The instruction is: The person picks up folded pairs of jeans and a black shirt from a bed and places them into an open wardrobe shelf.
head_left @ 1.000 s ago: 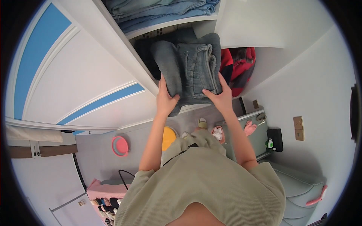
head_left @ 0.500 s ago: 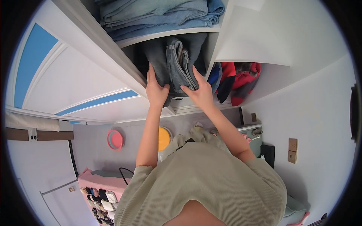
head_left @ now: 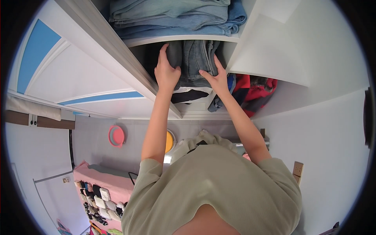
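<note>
Folded dark grey-blue jeans (head_left: 197, 58) lie in the lower cubby of a white wardrobe. My right hand (head_left: 217, 80) grips their right side, with the thumb on the front fold and the fingers at the far edge. My left hand (head_left: 167, 75) closes on the left side of the bundle, against darker folded denim (head_left: 175, 55), thumb in front and fingers reaching up the side. Below the bundle, black and white cloth (head_left: 190, 96) shows in a lower space. How far back the jeans reach is hidden in shadow.
Light blue jeans (head_left: 176, 17) are stacked on the shelf (head_left: 184, 38) above. Red and dark clothes (head_left: 256, 90) hang at right. A white and blue sliding door (head_left: 78, 70) stands left. Behind are a pink basin (head_left: 116, 136), a yellow round stool (head_left: 169, 141) and a bed with socks (head_left: 100, 201).
Both hands have pushed the jeans farther into the cubby. The bundle sits deeper and more level, and the black and white cloth below has come into fuller view.
</note>
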{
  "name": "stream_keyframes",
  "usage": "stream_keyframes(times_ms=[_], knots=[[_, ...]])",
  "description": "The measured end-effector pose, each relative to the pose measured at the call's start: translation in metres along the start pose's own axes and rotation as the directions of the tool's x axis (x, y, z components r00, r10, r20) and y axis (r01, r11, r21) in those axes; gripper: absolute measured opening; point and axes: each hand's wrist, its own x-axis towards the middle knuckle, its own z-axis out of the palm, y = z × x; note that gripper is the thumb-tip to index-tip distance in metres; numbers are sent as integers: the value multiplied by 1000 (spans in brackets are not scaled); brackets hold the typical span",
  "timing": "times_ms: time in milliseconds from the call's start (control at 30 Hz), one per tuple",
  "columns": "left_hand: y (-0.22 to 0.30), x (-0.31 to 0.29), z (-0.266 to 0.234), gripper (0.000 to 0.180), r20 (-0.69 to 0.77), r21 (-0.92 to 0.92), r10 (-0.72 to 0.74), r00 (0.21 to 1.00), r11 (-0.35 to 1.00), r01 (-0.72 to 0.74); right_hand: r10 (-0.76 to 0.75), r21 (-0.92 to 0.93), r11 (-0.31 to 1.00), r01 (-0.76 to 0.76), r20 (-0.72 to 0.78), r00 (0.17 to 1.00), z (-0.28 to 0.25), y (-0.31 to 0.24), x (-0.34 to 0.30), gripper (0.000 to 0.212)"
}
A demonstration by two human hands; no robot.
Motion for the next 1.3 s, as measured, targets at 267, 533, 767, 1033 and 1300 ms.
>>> stream_keyframes(times_ms=[267, 533, 767, 1033, 1300], knots=[[-75, 57, 2, 69, 60, 126, -82, 995, 989, 73, 282, 322, 903, -285, 56, 958, 22, 52, 59, 68], [-86, -4, 31, 66, 308, 717, 23, 951, 652, -248, 401, 417, 842, -341, -63, 914, 28, 101, 63, 63], [-118, 0, 42, 58, 384, 887, -18, 923, 285, -363, 323, 501, 843, -195, -183, 928, 42, 90, 52, 59], [-126, 16, 61, 51, 206, 959, -114, 972, 220, -178, 117, -201, 961, -192, -333, 936, 35, 122, 40, 53], [-103, -37, 47, 76, 418, 771, -98, 903, 564, -296, -163, -825, 489, 283, 232, 959, 54, 62, -2, 70]])
